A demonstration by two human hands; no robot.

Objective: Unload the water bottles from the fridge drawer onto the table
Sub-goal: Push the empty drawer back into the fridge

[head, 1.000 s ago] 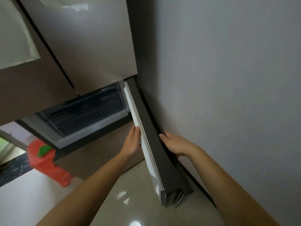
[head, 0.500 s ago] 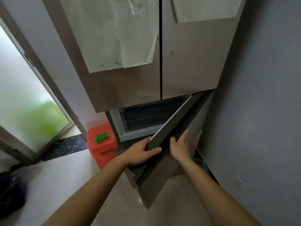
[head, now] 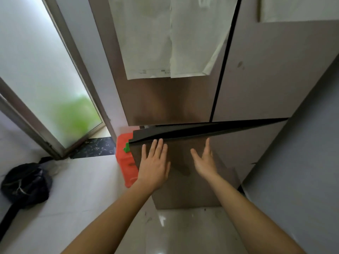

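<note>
The brown fridge [head: 183,99] fills the upper middle, with papers stuck on its upper doors. Its lower door panel [head: 185,187] is nearly closed, and a narrow dark gap shows along its top edge. My left hand [head: 155,165] lies flat against the panel's front, fingers spread and reaching the top edge. My right hand [head: 204,160] hovers at the panel front with fingers apart, holding nothing. No water bottles or table are in view; the drawer's inside is hidden.
A red plastic stool [head: 126,160] with a green piece stands left of the fridge. A black bag [head: 25,184] lies on the pale floor at the far left. A frosted glass door [head: 45,79] is on the left, a grey wall [head: 302,162] on the right.
The lower fridge door swung from wide open to almost closed. Both hands let go of its edge and now rest open against its front. The view turned left.
</note>
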